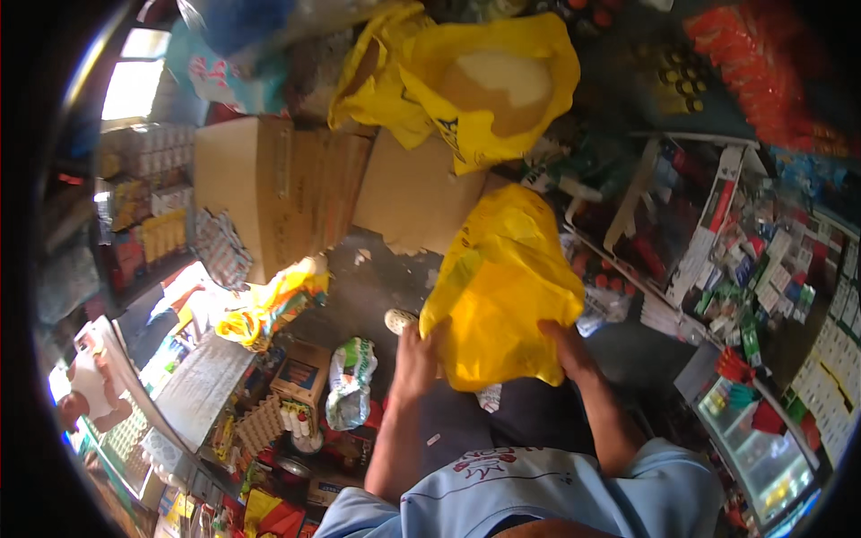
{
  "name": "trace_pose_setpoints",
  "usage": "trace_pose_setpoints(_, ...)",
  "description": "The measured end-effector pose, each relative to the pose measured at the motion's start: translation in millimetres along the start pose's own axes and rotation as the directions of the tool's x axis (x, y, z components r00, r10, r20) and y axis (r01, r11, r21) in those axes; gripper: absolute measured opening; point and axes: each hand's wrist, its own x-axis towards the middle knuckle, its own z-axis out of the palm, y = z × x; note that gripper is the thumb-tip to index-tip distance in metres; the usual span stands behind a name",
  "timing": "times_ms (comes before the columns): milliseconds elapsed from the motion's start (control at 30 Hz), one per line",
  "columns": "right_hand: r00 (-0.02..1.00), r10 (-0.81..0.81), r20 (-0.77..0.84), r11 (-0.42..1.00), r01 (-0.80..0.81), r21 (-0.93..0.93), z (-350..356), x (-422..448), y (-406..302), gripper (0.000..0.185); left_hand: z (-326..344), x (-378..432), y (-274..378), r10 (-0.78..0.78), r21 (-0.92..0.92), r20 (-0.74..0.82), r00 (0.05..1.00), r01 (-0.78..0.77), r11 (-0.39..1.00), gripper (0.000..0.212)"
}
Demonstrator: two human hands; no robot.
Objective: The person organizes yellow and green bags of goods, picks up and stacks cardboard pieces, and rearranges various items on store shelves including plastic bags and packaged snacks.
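Observation:
A yellow plastic bag (501, 296) hangs upright between my two hands, in front of my dark trousers. My left hand (422, 350) grips its left edge, and my right hand (564, 343) grips the right edge. The bag's mouth looks spread, but its inside is not clearly visible. Beyond it, at the top, another yellow bag (488, 144) stands with its mouth wide, holding a pale, grainy or powdery substance (504, 81). A flattened piece of cardboard (417, 195) lies between the two bags.
Large cardboard boxes (269, 195) stand at the left behind a grey counter (195, 390). Egg trays (259, 424) and a partly filled plastic bag (352, 383) sit on the left. At right are a goods-filled display case (713, 222) and a glass-fronted fridge (757, 437). A person (97, 390) is at the far left.

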Motion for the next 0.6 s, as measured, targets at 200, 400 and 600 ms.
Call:
trace_pose_setpoints(200, 0.981, -0.043, 0.190, 0.953, -0.016, 0.303, -19, -83, -111, 0.058, 69, -90, 82, 0.207, -0.341, 0.166, 0.964, -0.141, 0.929, 0.024)
trace_pose_setpoints(400, 0.942, -0.181, 0.281, 0.914, 0.055, 0.401, 10, -145, -201, 0.063, 79, -163, 190, 0.549, -0.201, 0.337, 0.765, -0.511, 0.836, 0.024)
trace_pose_setpoints(600, 0.884, -0.395, 0.250, 0.885, 0.294, 0.361, 63, -164, -269, 0.053, 66, -171, 256, 0.727, -0.268, 0.341, 0.596, -0.680, 0.682, 0.029)
